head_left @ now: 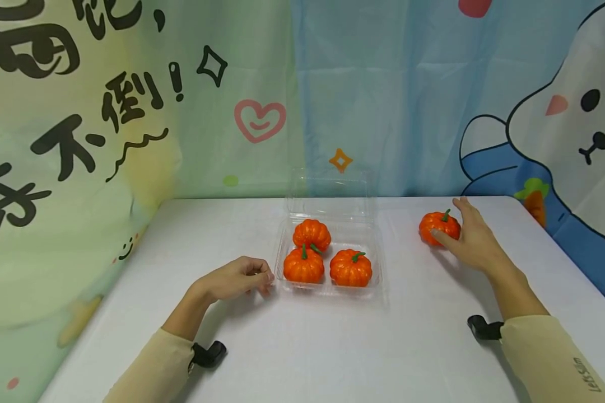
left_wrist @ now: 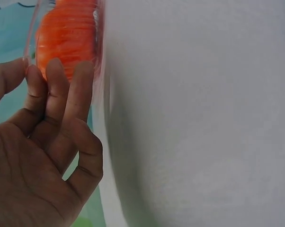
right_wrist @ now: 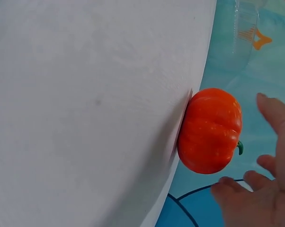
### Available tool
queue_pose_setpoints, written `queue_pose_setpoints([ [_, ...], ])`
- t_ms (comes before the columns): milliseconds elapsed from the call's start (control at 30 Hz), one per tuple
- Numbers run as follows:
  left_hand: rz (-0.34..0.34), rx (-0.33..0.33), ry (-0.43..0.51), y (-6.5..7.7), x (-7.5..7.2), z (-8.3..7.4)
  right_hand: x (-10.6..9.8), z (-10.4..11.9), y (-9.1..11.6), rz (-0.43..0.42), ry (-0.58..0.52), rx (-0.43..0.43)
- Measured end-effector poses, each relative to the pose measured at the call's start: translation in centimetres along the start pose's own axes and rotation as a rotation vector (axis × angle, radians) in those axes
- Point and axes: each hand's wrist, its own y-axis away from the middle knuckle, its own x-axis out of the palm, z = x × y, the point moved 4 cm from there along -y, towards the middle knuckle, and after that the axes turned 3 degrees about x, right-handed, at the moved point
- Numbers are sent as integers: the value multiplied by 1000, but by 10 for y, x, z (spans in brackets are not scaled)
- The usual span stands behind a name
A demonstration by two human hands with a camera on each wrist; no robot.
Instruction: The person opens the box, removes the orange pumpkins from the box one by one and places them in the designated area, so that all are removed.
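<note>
My left hand (head_left: 244,278) is at the left side of a clear plastic clamshell box (head_left: 380,263). In the left wrist view, its thumb and index finger (left_wrist: 36,82) pinch the box's rim, with the other fingers against its side. Inside the box sit three small orange pumpkins: one at the back (head_left: 311,234), one front left (head_left: 302,266), one front right (head_left: 350,268). Over on the right, my right hand (head_left: 476,239) reaches around another orange pumpkin (head_left: 436,226), thumb and fingers spread. The right wrist view shows a gap between this pumpkin (right_wrist: 211,130) and the fingers.
The box's transparent lid (head_left: 330,193) stands raised at the back. A white table (head_left: 333,347) lies under everything, backed by a printed curtain (head_left: 383,84) along its far edge. Each sleeve cuff has a black wrist device (head_left: 209,355) near it.
</note>
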Motion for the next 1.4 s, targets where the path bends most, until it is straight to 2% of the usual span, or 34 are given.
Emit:
queue_pose_setpoints([
  [333,19,-10,-4,-1,-2,-1,4,25,2,-41,-66,-141],
  [667,19,-3,-7,-1,-3,-4,4,45,4,-67,-36,-158],
  [1133,13,-2,-2,-2,-1,0,13,78,11,8,-69,-227],
  [1400,11,3,-8,-3,-1,1,26,92,13,41,-102,-283],
])
